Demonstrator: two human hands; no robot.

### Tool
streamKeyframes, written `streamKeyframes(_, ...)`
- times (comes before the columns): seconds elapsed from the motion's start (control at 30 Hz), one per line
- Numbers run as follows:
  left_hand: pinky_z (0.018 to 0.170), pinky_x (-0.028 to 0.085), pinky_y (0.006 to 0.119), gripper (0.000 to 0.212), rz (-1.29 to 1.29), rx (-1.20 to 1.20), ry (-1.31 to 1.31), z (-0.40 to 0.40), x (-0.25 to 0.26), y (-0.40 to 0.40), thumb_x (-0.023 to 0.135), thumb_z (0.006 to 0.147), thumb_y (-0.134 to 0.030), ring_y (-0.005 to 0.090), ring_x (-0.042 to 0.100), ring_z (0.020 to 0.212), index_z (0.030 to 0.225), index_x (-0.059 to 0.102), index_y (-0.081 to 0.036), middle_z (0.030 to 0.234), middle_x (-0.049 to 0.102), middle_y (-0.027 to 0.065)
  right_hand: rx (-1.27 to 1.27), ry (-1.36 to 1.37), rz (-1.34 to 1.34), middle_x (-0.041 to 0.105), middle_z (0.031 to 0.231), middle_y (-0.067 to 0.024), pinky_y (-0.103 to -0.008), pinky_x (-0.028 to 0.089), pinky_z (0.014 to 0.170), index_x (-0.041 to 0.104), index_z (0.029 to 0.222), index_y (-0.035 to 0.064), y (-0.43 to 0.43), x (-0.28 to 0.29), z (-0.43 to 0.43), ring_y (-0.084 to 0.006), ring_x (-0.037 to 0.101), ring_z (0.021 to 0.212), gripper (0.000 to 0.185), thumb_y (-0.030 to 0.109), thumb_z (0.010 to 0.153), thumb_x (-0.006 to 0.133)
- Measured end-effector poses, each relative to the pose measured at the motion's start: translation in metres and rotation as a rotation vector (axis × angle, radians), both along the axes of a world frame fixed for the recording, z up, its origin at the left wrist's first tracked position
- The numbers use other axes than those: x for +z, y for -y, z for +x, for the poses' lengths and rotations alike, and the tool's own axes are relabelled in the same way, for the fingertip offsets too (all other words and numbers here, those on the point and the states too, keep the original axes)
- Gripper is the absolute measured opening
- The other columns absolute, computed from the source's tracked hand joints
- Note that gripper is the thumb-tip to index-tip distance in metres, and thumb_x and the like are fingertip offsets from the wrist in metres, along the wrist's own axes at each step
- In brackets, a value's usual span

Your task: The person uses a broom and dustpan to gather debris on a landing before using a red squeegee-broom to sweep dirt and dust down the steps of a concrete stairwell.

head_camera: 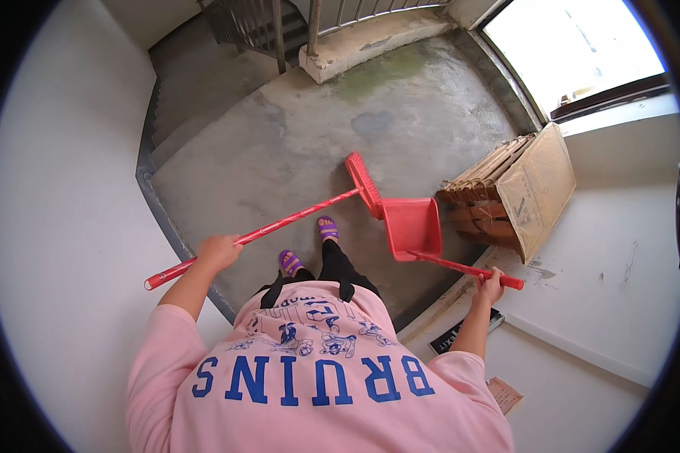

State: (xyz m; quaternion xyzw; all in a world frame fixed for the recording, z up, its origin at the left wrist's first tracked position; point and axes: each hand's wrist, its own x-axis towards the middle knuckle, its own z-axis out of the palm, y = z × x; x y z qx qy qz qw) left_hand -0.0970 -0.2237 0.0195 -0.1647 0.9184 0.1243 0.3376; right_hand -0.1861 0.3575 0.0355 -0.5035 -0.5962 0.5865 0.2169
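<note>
My left hand [220, 252] is closed around the red-and-white striped handle of a broom [300, 214]. The broom's red head [364, 184] points forward, its bristles facing right, close beside the left edge of a red dustpan [412, 226]; whether they touch I cannot tell. My right hand [490, 286] grips the dustpan's long red handle near its end, at the right. The dustpan's scoop lies ahead of my right side, left of the flattened cardboard. Whether it rests on the floor is not certain. No debris can be made out in the scoop.
A bundle of flattened cardboard [535, 189] leans by the right wall. Stairs going down [195, 93] lie at the upper left, beside a metal railing [280, 37] and a concrete curb [374, 42]. A bright window [578, 51] is at the upper right. An exit sign [445, 338] is low on the right wall.
</note>
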Motion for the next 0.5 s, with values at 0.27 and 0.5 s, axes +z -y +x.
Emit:
streamKeyframes(0.27, 0.077, 0.047, 0.040, 0.028, -0.102, -0.070, 0.102, 0.009, 0.019, 0.044, 0.050, 0.082, -0.031, 0.0277, 0.060, 0.089, 0.100, 0.063, -0.016, 0.094, 0.064, 0.0098, 0.248, -0.021, 0.078, 0.053, 0.070, -0.0013, -0.0187, 0.044, 0.047, 0.055, 0.088, 0.0086, 0.029, 0.036, 0.015, -0.0078, 0.049, 0.050, 0.010, 0.012, 0.079, 0.059)
streamKeyframes(0.5, 0.073, 0.048, 0.039, 0.022, -0.269, 0.165, 0.142, 0.087, 0.079, 0.100, 0.051, 0.080, -0.026, 0.0255, 0.061, 0.082, 0.092, 0.066, -0.017, 0.088, 0.065, 0.0080, 0.469, 0.026, 0.073, 0.053, 0.068, -0.0011, -0.0200, 0.044, 0.050, 0.056, 0.082, 0.0083, 0.046, 0.011, -0.020, -0.0085, 0.052, 0.054, 0.007, 0.013, 0.077, 0.057)
